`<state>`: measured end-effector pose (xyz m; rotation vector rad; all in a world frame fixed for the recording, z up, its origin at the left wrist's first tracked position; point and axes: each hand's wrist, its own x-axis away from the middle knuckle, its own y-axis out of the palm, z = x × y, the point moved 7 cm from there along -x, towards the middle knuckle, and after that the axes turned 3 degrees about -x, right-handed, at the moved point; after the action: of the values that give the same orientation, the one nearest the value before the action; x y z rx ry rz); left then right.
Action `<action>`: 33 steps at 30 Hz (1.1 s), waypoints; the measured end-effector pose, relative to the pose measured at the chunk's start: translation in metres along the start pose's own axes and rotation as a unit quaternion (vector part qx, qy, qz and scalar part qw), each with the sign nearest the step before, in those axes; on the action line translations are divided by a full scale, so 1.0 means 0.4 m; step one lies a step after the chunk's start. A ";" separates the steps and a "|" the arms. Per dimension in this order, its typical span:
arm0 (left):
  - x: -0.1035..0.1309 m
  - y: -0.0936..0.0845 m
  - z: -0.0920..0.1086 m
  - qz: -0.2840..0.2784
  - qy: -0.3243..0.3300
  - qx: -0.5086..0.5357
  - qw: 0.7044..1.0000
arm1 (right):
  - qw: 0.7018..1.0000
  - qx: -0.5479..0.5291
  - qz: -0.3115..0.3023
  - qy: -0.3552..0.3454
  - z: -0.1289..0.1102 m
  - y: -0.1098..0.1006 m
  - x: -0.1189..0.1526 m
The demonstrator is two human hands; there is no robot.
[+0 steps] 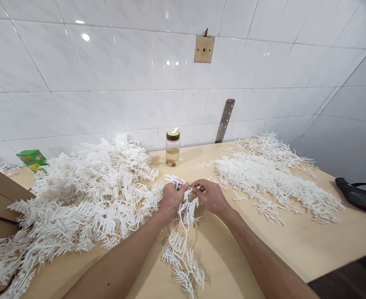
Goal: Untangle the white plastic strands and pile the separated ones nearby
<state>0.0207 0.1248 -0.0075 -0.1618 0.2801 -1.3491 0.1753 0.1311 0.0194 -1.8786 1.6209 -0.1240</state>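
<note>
Above the middle of the table, my left hand [171,199] is closed around a white branched plastic strand [187,214]. Small prongs stick out past its thumb, and the rest of the strand dangles below, down towards the table's near side. My right hand [210,195] meets it from the right, thumb and forefinger pinched together at the strand by the left thumb. Whatever lies between those right fingertips is too small to make out. A large heap of similar white strands [101,199] spreads to the left. On the right lies a flatter pile of thin white pieces [270,178].
Behind my hands stands a clear jar [172,151] with a dark-rimmed lid and some liquid. A metal strip [225,120] leans on the tiled wall. A green box [32,160] and a cardboard box [2,195] are at left, a black bag [359,197] at far right.
</note>
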 end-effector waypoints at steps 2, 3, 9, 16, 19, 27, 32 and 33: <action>-0.002 0.004 -0.008 0.000 -0.005 -0.002 1.000 | 1.000 0.008 0.019 -0.010 0.002 -0.003 0.000; -0.005 0.005 -0.013 -0.001 -0.010 0.005 1.000 | 0.999 0.017 0.032 -0.022 -0.002 -0.004 0.002; -0.030 -0.029 -0.040 0.041 -0.069 0.095 0.992 | 0.988 0.046 -0.028 -0.144 -0.079 0.063 0.035; -0.012 -0.019 -0.001 -0.042 -0.102 0.167 0.980 | 0.993 0.065 0.100 0.017 0.033 -0.054 -0.003; 0.005 0.014 0.009 -0.092 -0.097 0.185 0.974 | 0.970 0.131 0.196 0.065 0.073 -0.143 -0.006; 0.015 0.036 -0.007 -0.101 -0.053 0.116 0.987 | 0.985 -0.132 -0.033 0.104 0.017 -0.026 0.006; 0.011 0.042 -0.017 -0.090 -0.057 0.131 0.986 | 0.976 -0.189 -0.021 0.103 0.020 -0.010 0.007; 0.010 0.040 -0.017 -0.084 -0.058 0.129 0.986 | 0.975 -0.191 -0.015 0.108 0.026 -0.015 0.007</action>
<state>0.0346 0.1248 -0.0187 -0.0475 -0.0075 -1.5245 0.1857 0.1330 0.0133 -2.2455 1.8665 -0.0289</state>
